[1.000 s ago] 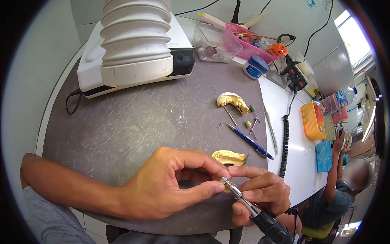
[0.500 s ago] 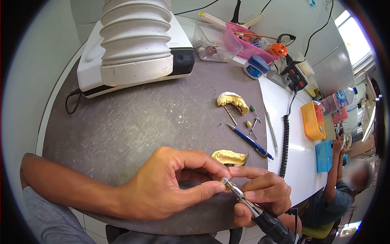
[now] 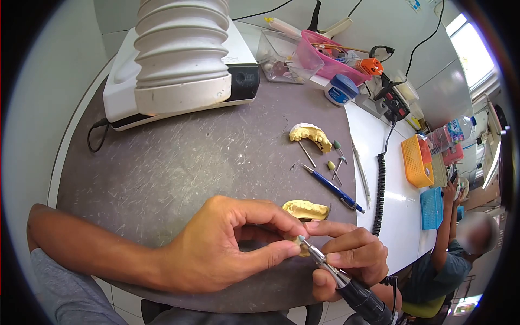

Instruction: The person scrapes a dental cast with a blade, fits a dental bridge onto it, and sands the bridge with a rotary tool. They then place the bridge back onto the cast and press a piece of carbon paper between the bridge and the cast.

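My left hand point(image 3: 216, 249) pinches a small yellowish plaster piece point(image 3: 305, 251) between thumb and fingertips, which partly hide it. In my right hand point(image 3: 355, 252) is a rotary handpiece point(image 3: 362, 301), gripped like a pen, its metal nose angled up to the left. A pale blue-green bit point(image 3: 301, 238) at its tip is at the piece, by my left fingertips; whether it touches cannot be made out. Just beyond my fingers lies a yellow dental cast point(image 3: 306, 208). Another curved dental cast point(image 3: 311, 134) rests farther back.
Loose burs point(image 3: 332, 166) and a blue pen point(image 3: 333, 187) lie right of centre. A white machine with a ribbed hose point(image 3: 181, 49) stands at the back left. Behind are a pink basket point(image 3: 311, 59) and a blue-lidded jar point(image 3: 341, 90). A coiled cord point(image 3: 380, 189) runs along the right; another person point(image 3: 441, 265) sits beyond.
Both hands keep nearly the same place and grip. The bit's tip has shifted very slightly against the small piece; everything else on the table stays put.
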Motion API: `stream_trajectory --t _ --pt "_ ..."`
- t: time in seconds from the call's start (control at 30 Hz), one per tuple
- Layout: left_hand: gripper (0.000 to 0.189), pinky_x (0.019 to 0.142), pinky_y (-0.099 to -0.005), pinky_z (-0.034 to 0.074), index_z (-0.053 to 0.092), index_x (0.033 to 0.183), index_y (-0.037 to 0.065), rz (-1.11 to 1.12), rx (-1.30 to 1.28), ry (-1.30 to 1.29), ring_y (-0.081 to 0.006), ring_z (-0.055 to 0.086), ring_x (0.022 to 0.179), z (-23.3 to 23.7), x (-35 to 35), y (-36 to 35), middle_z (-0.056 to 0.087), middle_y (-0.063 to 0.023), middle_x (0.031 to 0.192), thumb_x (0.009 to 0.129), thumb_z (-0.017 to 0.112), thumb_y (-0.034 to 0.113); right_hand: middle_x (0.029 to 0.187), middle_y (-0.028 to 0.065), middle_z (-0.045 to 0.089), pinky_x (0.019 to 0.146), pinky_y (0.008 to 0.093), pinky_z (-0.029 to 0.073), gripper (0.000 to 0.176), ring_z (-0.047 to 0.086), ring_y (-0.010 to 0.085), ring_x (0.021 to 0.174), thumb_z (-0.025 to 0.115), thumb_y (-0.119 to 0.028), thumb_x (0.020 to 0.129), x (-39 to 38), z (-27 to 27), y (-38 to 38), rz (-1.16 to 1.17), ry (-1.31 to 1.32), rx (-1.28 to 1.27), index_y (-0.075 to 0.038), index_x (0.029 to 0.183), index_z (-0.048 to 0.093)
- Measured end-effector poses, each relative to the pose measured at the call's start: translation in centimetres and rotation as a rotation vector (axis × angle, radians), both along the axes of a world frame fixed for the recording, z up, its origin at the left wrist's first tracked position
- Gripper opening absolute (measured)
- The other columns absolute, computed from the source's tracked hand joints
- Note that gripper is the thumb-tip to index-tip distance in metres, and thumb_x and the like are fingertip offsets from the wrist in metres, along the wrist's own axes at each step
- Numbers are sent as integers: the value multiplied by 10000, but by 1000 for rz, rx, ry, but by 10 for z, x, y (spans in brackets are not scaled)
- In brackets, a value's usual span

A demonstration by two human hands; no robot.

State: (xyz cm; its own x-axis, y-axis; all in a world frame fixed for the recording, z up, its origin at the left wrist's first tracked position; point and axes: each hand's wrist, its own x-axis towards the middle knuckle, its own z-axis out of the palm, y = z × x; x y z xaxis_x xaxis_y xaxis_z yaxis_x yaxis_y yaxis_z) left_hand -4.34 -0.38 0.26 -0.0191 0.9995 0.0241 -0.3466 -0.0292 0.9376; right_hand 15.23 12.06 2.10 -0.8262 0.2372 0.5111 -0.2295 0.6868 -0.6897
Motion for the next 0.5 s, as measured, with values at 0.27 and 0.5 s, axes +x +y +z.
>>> stream_trajectory --t 0.27,0.5 --pt "180 909 -257 541 679 1112 -30 2 -9 -14 -106 648 999 0 1 0 686 -81 1066 942 670 29 907 111 655 864 426 616 407 698 382 1057 837 -48 782 -2 4 1 8 -3 18 -59 1036 519" --pt "215 955 -278 531 660 1157 -43 -11 -94 -12 -135 649 1049 10 -1 1 683 -113 1127 953 655 27 871 143 642 882 489 601 338 714 394 985 785 -109 842 -1 -1 3 -42 120 -36 -12 1049 536"
